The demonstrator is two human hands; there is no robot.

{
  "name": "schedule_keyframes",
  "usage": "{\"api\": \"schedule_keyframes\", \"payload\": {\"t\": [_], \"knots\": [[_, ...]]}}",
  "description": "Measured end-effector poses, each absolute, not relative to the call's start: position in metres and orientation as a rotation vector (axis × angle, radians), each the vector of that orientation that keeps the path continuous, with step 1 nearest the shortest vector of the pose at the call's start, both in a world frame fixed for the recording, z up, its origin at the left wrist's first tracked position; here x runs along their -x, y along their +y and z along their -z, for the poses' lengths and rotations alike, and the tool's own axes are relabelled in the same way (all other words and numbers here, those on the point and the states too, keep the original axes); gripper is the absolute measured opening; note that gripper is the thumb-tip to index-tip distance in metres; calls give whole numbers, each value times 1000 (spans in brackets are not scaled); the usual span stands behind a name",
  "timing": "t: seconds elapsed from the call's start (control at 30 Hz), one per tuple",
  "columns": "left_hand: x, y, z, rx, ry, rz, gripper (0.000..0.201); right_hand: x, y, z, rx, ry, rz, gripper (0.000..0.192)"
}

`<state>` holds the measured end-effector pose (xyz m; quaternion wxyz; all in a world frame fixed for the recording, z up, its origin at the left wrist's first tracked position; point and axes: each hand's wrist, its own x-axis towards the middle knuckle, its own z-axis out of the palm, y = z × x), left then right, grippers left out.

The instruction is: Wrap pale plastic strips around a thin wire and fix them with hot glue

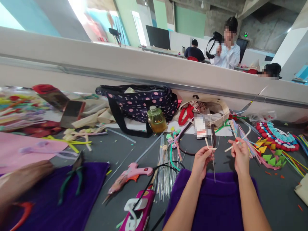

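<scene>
I see my left hand [201,160] pinching a thin wire [212,154] wrapped with a white strip [237,143], whose other end my right hand [240,154] pinches. Both hover over the purple cloth [216,199] at the table's [276,199] near edge, a glue gun [131,175] lying to their left.

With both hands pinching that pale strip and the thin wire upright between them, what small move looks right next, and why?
Probably wrap the strip's free end once more around the wire. The left hand pinches the pale strip against the wire, while the right hand holds the other end out to the side, apparently still unwound.
</scene>
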<state>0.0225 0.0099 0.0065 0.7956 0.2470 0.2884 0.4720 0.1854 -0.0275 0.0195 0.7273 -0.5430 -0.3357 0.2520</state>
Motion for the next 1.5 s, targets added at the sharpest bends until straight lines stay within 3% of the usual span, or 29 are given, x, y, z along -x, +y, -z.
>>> {"api": "schedule_keyframes", "payload": {"t": [0.27, 0.53, 1.07, 1.27, 1.5], "knots": [[-27, 7, -1, -569, 603, -1026, 32, -149, -37, -24, 1061, -660, -794, 48], [-33, 2, 1, -584, 625, -997, 33, -150, -37, -11, 1157, -679, -600, 39], [-36, 1, 0, -583, 658, -1027, 30, -142, -43, -21, 1164, -877, -497, 35], [-35, 2, -3, -562, 658, -1083, 29, -138, -44, -21, 1116, -840, -429, 26], [-36, 0, -3, -565, 653, -1070, 28, -144, -39, -12, 1170, -716, -764, 29]]}}
